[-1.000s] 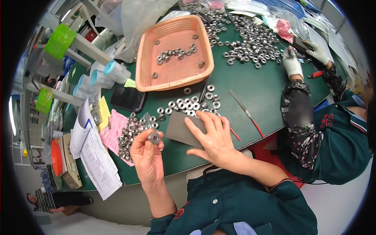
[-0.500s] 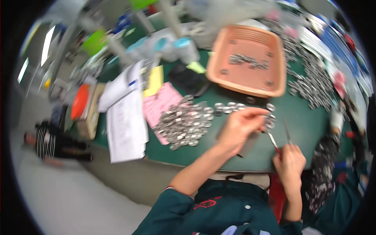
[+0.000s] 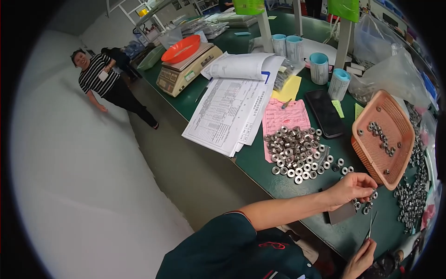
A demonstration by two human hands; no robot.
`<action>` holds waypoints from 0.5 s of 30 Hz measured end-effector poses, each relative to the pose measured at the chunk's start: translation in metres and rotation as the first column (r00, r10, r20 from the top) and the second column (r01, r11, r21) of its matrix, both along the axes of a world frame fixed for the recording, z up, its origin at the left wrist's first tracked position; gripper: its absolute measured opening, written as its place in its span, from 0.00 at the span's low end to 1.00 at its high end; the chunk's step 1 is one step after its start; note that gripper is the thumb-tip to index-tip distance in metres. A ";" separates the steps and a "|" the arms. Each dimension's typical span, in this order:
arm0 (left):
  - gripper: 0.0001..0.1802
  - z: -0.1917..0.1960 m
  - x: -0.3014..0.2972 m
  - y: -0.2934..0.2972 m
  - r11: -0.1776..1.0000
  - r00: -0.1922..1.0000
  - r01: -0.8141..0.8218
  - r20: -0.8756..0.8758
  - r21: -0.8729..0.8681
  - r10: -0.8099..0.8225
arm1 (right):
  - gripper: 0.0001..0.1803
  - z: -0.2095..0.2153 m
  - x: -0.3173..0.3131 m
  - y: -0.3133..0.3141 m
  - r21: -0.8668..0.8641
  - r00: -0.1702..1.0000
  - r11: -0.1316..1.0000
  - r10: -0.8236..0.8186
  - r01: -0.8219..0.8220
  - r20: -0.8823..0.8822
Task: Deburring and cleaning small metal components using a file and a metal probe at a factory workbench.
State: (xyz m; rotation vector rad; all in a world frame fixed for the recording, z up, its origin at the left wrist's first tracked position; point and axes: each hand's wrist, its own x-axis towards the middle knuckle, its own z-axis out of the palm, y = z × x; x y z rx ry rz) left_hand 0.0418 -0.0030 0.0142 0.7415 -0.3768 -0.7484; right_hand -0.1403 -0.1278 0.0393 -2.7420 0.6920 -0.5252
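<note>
Reaching across the table, my left hand (image 3: 350, 189) is pinched, and its fingertips close on a small metal ring (image 3: 375, 195). Several more rings (image 3: 366, 210) lie just below those fingers. A flat grey-brown block (image 3: 342, 214) lies partly under my left wrist. Near the table edge, my right hand (image 3: 360, 259) is closed around a slim two-pronged metal tool (image 3: 370, 226); its prongs are a little apart and point toward the rings. A big pile of metal rings (image 3: 297, 151) spreads left of my left hand, partly on a pink paper (image 3: 284, 114).
An orange basket (image 3: 364, 156) holding some rings stands beyond my left hand. Right of it lies another heap of rings (image 3: 411, 204). Farther off are a black phone (image 3: 324, 114), paper sheets (image 3: 227, 111), blue-rimmed cups (image 3: 319, 69) and a scale (image 3: 186, 69). A person (image 3: 104, 81) stands at the left.
My view has swung to the left, so the table and both hands now appear farther right. My left hand stays pinched by the rings; my right hand keeps the tool.
</note>
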 end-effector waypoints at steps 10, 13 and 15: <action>0.13 0.008 0.010 0.014 1.000 0.986 -0.005 -0.167 0.014 0.008 | 0.03 0.010 0.017 0.012 0.214 0.871 0.938 0.147 -0.274 0.468; 0.15 0.003 0.010 0.002 0.999 0.990 0.027 -0.136 0.040 -0.022 | 0.04 0.005 0.014 0.004 0.227 0.873 0.935 0.140 -0.271 0.466; 0.14 0.005 0.005 0.001 0.998 0.991 0.025 -0.129 0.052 -0.018 | 0.04 0.004 0.010 0.003 0.228 0.862 0.933 0.138 -0.278 0.487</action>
